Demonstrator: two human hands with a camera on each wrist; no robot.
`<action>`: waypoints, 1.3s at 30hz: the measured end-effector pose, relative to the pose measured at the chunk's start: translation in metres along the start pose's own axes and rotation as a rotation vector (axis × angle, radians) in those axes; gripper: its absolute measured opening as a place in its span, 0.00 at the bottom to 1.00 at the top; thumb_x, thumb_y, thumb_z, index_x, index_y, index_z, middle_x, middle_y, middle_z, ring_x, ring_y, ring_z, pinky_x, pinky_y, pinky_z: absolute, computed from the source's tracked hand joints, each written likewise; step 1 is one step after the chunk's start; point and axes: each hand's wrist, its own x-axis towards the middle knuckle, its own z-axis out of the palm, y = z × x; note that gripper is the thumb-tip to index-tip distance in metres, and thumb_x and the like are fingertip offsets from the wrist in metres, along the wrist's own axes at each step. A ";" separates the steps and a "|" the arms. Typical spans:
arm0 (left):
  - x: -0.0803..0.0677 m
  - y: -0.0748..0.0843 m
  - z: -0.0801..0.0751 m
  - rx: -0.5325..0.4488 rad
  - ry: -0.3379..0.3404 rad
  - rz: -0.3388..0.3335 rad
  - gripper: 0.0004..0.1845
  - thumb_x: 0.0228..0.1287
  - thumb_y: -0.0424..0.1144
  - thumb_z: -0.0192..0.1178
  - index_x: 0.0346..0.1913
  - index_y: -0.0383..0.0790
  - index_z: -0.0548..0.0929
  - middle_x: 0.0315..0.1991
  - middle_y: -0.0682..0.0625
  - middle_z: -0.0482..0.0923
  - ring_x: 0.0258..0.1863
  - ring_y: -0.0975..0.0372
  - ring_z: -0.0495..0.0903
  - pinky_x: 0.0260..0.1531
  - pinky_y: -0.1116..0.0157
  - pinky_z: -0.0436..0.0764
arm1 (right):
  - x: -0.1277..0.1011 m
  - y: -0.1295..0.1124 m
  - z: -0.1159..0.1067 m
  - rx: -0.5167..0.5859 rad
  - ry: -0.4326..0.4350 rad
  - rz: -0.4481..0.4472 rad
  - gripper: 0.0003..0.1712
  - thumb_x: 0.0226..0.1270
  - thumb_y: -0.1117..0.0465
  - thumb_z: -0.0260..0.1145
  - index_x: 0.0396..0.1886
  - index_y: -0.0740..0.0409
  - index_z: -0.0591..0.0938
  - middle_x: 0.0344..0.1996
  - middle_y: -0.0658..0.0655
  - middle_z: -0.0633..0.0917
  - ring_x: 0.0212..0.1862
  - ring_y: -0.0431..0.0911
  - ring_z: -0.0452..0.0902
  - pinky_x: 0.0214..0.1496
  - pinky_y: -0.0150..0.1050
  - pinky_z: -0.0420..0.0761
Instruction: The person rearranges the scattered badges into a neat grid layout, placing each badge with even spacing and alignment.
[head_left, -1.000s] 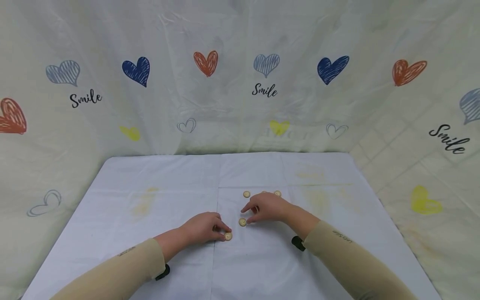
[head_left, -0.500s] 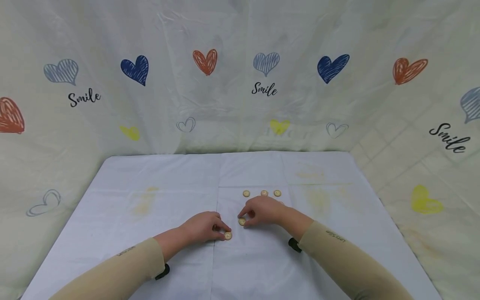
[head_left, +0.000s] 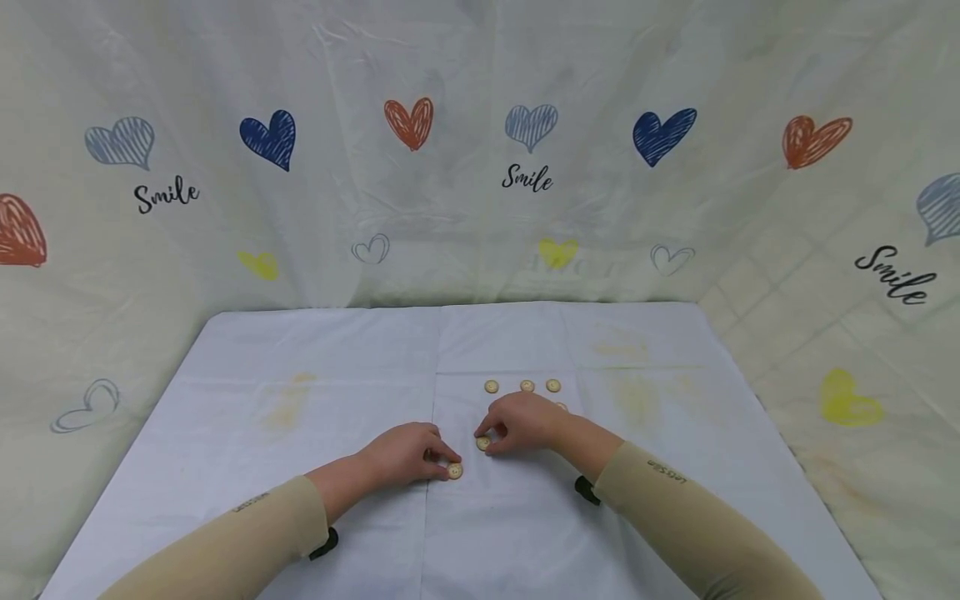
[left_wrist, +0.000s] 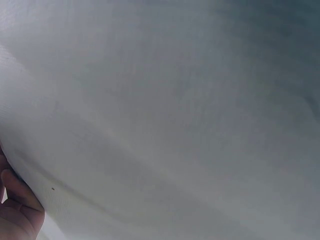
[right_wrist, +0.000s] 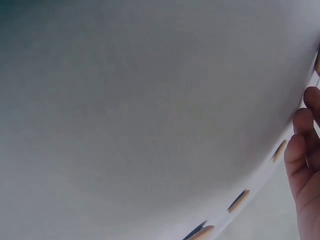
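Observation:
My left hand rests low over the white cloth in the head view, its thumb and index finger pinching a round wooden button that lies flat. A little farther back and to the right, my right hand pinches another pale wooden button by its edges, thumb on the near side and index finger on the far side. Only part of the left hand shows at the left wrist view's edge; its button is out of sight there. Curled fingers of the right hand appear in the right wrist view.
Behind the right hand lie more buttons: one on the left, two close together, the middle button and the right button, plus a partly hidden button. A white cloth covers the table; a heart-printed curtain hangs behind.
My right hand has moved slightly left and nearer, closing thumb and index finger on the button beside it. The left hand and its button have stayed in place.

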 end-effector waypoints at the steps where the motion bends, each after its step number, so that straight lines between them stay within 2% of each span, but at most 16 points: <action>1: 0.000 0.000 0.000 -0.001 0.000 0.002 0.13 0.59 0.47 0.72 0.48 0.58 0.90 0.28 0.66 0.71 0.27 0.72 0.69 0.30 0.71 0.71 | -0.001 0.000 -0.001 0.008 0.001 0.006 0.15 0.60 0.46 0.73 0.47 0.37 0.90 0.22 0.37 0.74 0.26 0.33 0.69 0.31 0.31 0.70; 5: 0.000 0.002 -0.001 0.002 0.001 0.007 0.13 0.59 0.47 0.72 0.48 0.58 0.90 0.28 0.66 0.71 0.27 0.72 0.69 0.30 0.71 0.71 | -0.003 0.002 -0.005 0.040 0.023 0.020 0.15 0.61 0.47 0.72 0.48 0.38 0.90 0.21 0.37 0.76 0.26 0.33 0.69 0.31 0.31 0.72; 13: 0.000 0.002 -0.001 0.005 0.000 0.005 0.13 0.59 0.47 0.72 0.47 0.58 0.91 0.28 0.66 0.72 0.28 0.72 0.70 0.31 0.71 0.72 | -0.006 0.004 -0.014 0.054 0.074 -0.017 0.14 0.62 0.49 0.72 0.47 0.41 0.90 0.20 0.35 0.76 0.25 0.32 0.70 0.33 0.32 0.72; 21: 0.000 0.000 0.001 -0.003 -0.002 -0.004 0.13 0.59 0.47 0.72 0.47 0.58 0.91 0.29 0.66 0.73 0.29 0.72 0.70 0.32 0.71 0.72 | -0.014 0.016 -0.020 0.056 0.052 0.117 0.14 0.61 0.48 0.72 0.48 0.38 0.89 0.22 0.38 0.76 0.28 0.34 0.71 0.35 0.34 0.73; 26: 0.000 0.000 0.001 -0.021 0.007 -0.003 0.13 0.58 0.46 0.72 0.47 0.58 0.91 0.29 0.66 0.73 0.29 0.72 0.70 0.32 0.71 0.72 | -0.028 0.031 -0.026 0.056 0.077 0.184 0.14 0.62 0.49 0.71 0.48 0.39 0.89 0.22 0.39 0.75 0.28 0.35 0.70 0.37 0.35 0.73; 33: -0.001 0.000 0.002 -0.023 0.012 0.003 0.13 0.59 0.45 0.72 0.48 0.57 0.90 0.28 0.66 0.72 0.29 0.72 0.70 0.32 0.71 0.72 | -0.045 0.045 -0.034 0.076 0.128 0.208 0.14 0.62 0.49 0.72 0.47 0.41 0.89 0.21 0.39 0.75 0.28 0.35 0.70 0.37 0.35 0.73; 39: 0.000 -0.001 0.001 -0.020 0.011 0.007 0.13 0.59 0.46 0.72 0.48 0.57 0.90 0.28 0.66 0.72 0.29 0.72 0.70 0.32 0.71 0.72 | -0.047 0.053 -0.034 0.063 0.142 0.196 0.12 0.62 0.51 0.72 0.46 0.42 0.90 0.21 0.40 0.75 0.28 0.36 0.69 0.36 0.35 0.72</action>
